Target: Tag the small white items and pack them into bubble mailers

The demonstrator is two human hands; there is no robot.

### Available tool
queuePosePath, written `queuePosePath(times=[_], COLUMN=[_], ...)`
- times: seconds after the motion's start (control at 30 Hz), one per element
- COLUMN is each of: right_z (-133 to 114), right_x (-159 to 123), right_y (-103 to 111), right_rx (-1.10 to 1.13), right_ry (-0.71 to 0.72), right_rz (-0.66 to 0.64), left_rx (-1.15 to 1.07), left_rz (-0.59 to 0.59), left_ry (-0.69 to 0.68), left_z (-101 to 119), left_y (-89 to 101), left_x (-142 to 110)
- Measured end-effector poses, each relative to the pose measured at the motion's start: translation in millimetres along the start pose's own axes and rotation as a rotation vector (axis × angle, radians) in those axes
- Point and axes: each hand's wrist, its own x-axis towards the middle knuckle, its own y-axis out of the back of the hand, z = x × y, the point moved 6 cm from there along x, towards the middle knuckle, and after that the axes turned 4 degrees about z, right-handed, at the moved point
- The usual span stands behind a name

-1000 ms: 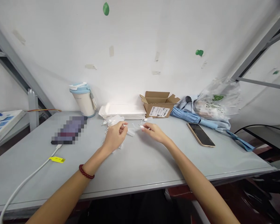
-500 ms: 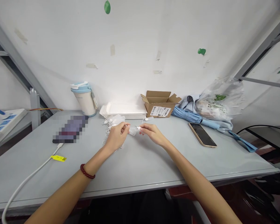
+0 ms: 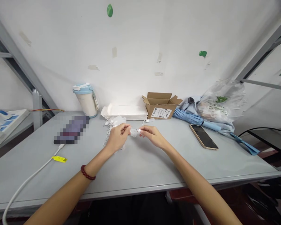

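My left hand (image 3: 118,136) is closed in a pinch at the edge of a small, clear plastic piece (image 3: 133,133), perhaps a little bag. Close to its right, my right hand (image 3: 152,135) pinches a small white piece (image 3: 138,131) with a thin dark pin pointing left. The pin end overlaps the clear plastic; whether it is inside cannot be made out. Behind and beneath my left hand lies a heap of white pieces with looped strings (image 3: 117,120), partly hidden. One more white stringed piece (image 3: 150,120) rests in front of the cardboard box.
Along the wall stand a lidded cup (image 3: 85,103), a stack of white sheets or envelopes (image 3: 128,112) and an opened cardboard box (image 3: 159,107). To the right lie a blue umbrella (image 3: 189,116), a plastic bag (image 3: 219,106) and a phone (image 3: 204,137). A blurred-out device (image 3: 72,129) with a cable is at left.
My right hand has come slightly left, so the white piece now meets the clear plastic. The left hand keeps its pinch. The whole view has shifted a little.
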Motion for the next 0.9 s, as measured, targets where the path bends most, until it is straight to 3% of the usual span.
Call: queuePosePath(times=[0.3,0.9], right_z=[-1.1,-0.8], right_x=[-1.0,-1.0], right_y=[-0.7,-0.2], right_rx=[-0.013,0.021], right_ry=[0.006,0.01], right_rz=[0.012,0.018], left_rx=[-0.009,0.019], left_rz=[-0.116,-0.146], left_ry=[-0.044,-0.078], left_z=[6.4,6.4], left_y=[-6.2,-8.3], left_x=[-3.0,-3.4])
